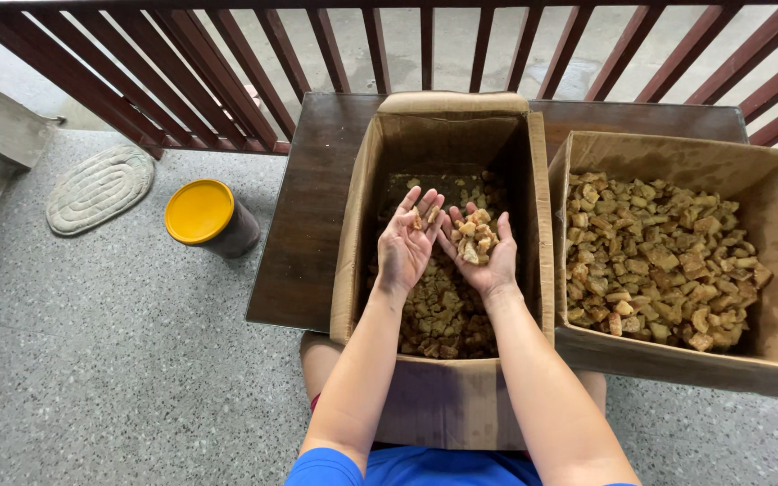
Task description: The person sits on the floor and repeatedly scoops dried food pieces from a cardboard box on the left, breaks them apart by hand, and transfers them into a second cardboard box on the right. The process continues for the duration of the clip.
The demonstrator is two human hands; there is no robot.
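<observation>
A person seated on a speckled grey floor (119, 360) looks down at both bare hands, held palm-up and side by side over a tall open brown cardboard box (443, 261) that rests against the knees and the edge of a low dark wooden table (317, 207). The right hand (481, 252) cradles a small heap of pale tan, irregular dried chunks (474, 238), each a rough crumbly nugget with lighter and browner faces; the heap sits in the hollow of the palm and on the base of the fingers, which are gently curled upward around it like a shallow cup. The left hand (407, 243) is flatter, its fingers spread and slightly bent, with only a couple of small chunks (420, 219) lying on the fingers near their tips; the palm below them is bare and looks dusty. The two hands touch along their inner edges. Beneath them the tall box holds a loose layer of the same tan chunks at its bottom. To the right, on the table, stands a second, wider open cardboard box (686, 261) well filled with similar pieces. On the floor to the left stand a dark round container with a yellow lid (204, 216) and an oval grey mat (101, 187). A dark red wooden railing (227, 72) runs across the top.
</observation>
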